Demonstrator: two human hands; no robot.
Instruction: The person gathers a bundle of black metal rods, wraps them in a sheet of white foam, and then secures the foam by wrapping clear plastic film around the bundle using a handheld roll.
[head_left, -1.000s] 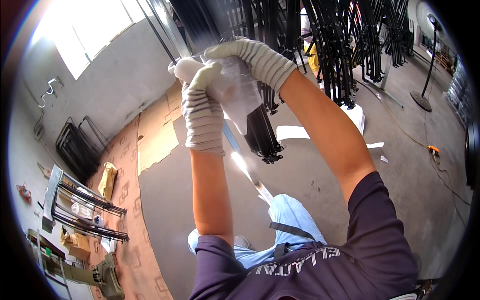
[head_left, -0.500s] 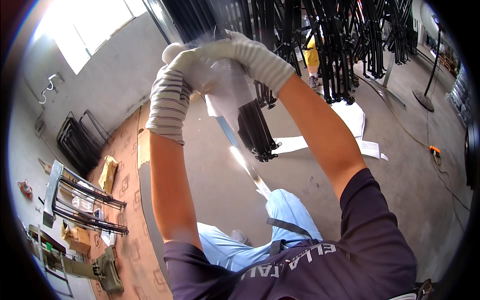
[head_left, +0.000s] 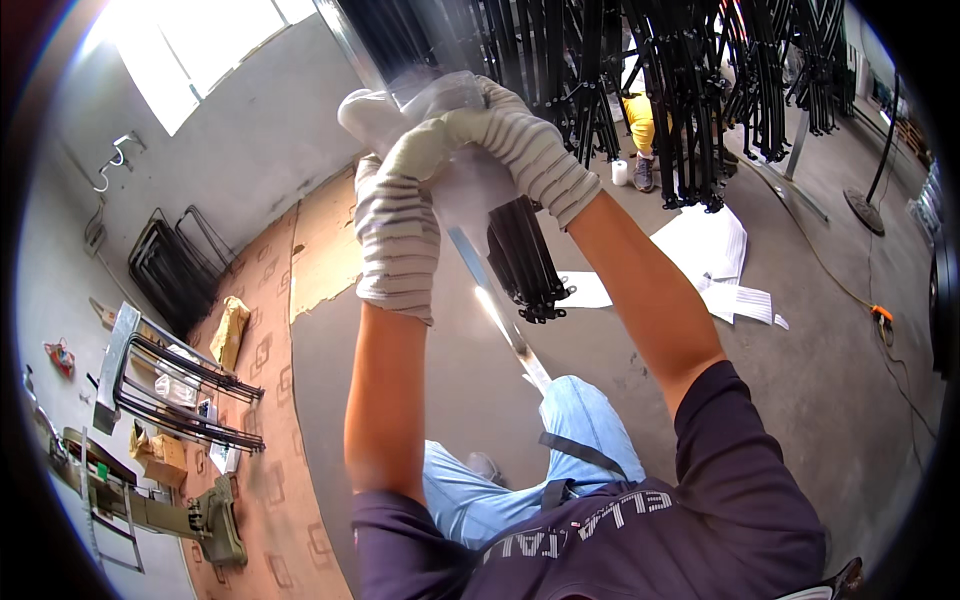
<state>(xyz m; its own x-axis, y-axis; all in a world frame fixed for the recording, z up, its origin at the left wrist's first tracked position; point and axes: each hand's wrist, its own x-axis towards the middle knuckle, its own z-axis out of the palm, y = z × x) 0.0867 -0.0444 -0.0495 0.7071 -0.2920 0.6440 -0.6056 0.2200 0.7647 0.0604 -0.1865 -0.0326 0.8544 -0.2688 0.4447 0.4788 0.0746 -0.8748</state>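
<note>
At upper centre, above the floor, the gloved left hand and gloved right hand have fingers clamped on a clear plastic bag sleeving the top of a long metal bar. Judged best practice: grip evenly and keep the film unbunched. Bag contents: the bar's end only.

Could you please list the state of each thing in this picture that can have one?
Left hand: gloved, raised, gripping the clear plastic bag.
Right hand: gloved, raised, closed over the same bag.
Clear plastic bag: crumpled, bunched between both hands.
Metal strip: hanging tilted below the hands.
Black metal frames: hung in rows.
White sheets: lying scattered on the floor.
Brown packet: lying on the floor.
</note>
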